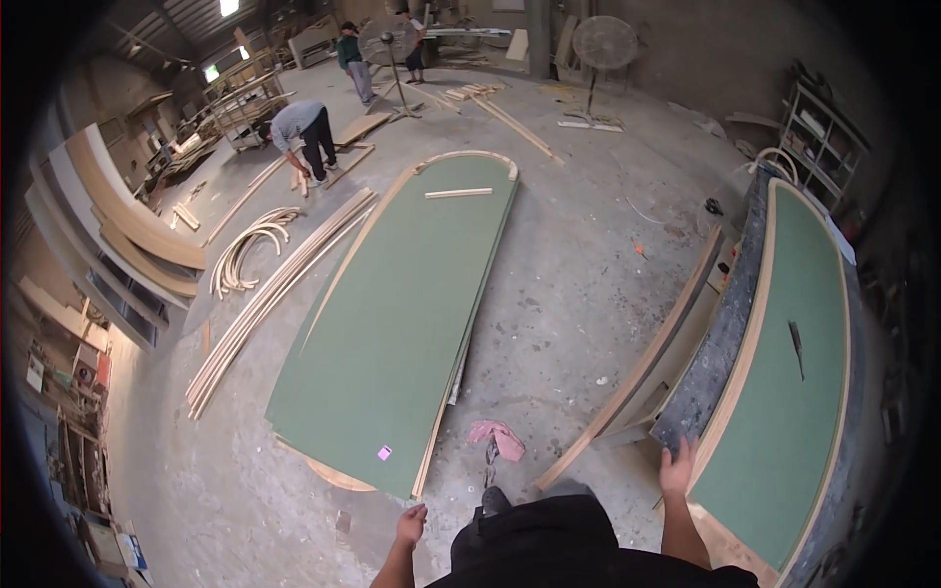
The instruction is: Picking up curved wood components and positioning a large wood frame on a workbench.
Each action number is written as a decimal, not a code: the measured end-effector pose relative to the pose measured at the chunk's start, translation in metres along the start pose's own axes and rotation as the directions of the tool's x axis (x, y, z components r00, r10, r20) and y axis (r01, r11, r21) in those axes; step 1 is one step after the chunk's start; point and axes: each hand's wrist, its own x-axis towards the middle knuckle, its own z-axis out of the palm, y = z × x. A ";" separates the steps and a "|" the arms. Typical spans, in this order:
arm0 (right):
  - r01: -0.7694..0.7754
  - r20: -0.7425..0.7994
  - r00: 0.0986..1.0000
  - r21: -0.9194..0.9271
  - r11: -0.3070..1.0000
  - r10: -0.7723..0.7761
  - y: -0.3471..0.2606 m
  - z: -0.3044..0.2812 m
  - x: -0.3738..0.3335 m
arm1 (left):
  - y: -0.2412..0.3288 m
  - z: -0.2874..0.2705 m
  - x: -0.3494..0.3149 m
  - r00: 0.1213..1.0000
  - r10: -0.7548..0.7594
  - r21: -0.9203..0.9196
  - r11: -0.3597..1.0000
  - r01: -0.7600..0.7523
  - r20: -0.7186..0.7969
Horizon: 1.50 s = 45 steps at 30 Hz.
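in the head view, my left hand (pixel 412 524) is low, just beside the near right corner of a long green panel (pixel 387 294); its fingers are curled in, and i cannot tell whether they pinch anything or touch that corner. my right hand (pixel 676 468) is at the near end of a speckled dark table (pixel 711 382), beside the pale wooden border (pixel 747 372) of a second green panel (pixel 784 392). those fingers are slightly parted and point away from me; i cannot tell whether they grip the edge or only rest there.

the long panel lies low over the floor (pixel 559 333), its far end rounded and edged in wood. on it are a short wooden strip (pixel 459 193) near that rounded end and a small lilac slip (pixel 384 453) near my end. a slim dark tool (pixel 796 350) lies on the second panel. a pink cloth (pixel 498 439) is on the floor ahead of my shoe (pixel 495 501). left of the long panel run bundled wooden strips (pixel 279 299), with curved strips (pixel 250 250) beyond. farther off, a person (pixel 301 125) bends over some wood, and two people stand near a fan (pixel 384 41).
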 end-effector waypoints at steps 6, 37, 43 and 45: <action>0.050 0.162 0.983 0.217 0.975 -0.086 -0.037 0.037 -0.043 | 0.007 -0.017 0.033 0.988 -0.129 -0.014 0.991 0.130 0.080; -0.690 0.621 0.697 0.443 0.572 0.359 0.032 0.228 0.369 | 0.500 0.354 0.280 0.947 0.132 0.309 0.924 -0.225 0.294; -0.792 0.598 0.607 0.394 0.467 0.524 0.050 0.245 0.469 | 0.535 0.410 0.335 0.952 0.079 0.419 0.885 -0.203 0.295; -0.842 0.693 0.539 0.444 0.306 0.478 0.031 0.244 0.508 | 0.513 0.404 0.359 0.971 0.015 0.442 0.889 -0.123 0.240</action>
